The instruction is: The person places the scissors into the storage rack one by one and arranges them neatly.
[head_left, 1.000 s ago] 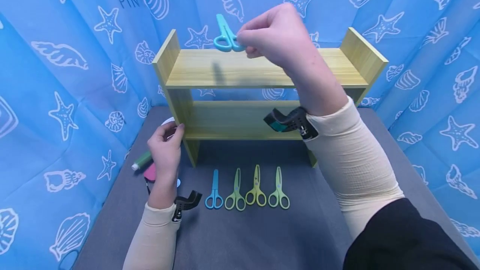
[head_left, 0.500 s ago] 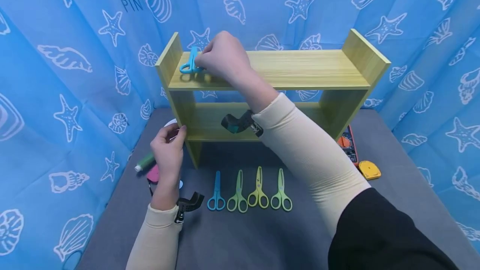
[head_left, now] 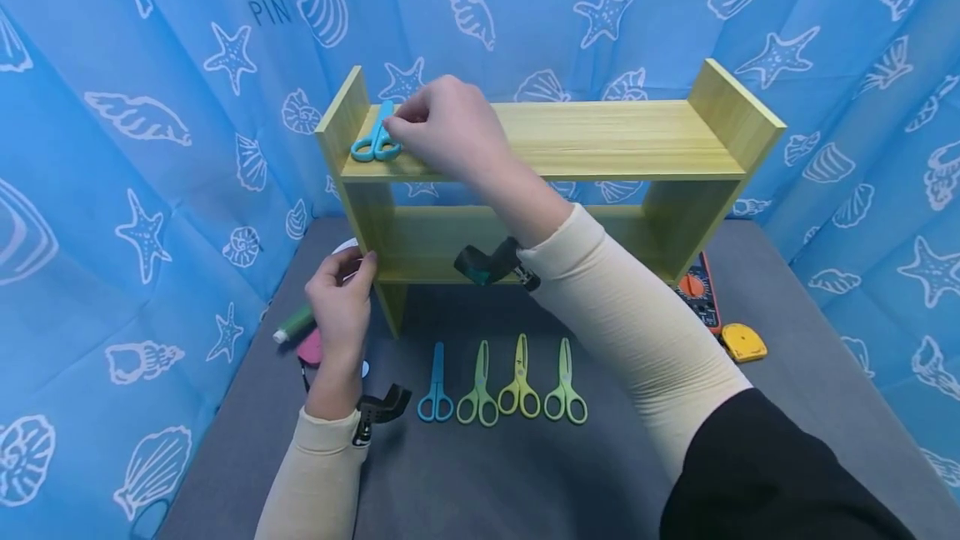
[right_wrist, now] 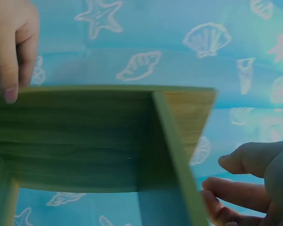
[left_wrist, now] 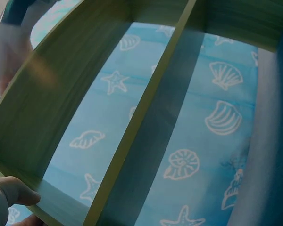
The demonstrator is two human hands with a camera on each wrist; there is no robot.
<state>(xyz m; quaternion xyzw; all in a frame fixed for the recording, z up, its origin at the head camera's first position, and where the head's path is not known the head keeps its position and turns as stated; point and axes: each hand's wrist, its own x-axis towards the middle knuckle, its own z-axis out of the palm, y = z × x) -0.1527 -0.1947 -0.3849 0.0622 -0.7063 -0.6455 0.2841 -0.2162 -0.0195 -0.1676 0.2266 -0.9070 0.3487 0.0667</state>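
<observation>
Light-blue round-looped scissors (head_left: 377,137), blades together, on pale-wood two-tier shelf (head_left: 600,138), my right hand (head_left: 453,127) at them, fingertips drawn close, hold unclear, my left hand (head_left: 341,300) pinching shelf's side.

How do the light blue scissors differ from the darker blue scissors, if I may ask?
The light blue scissors are paler and on the top shelf; the darker blue scissors lie on the table. The right hand is at the light blue scissors; no hand is at the darker blue scissors. Both have two finger loops.
</observation>
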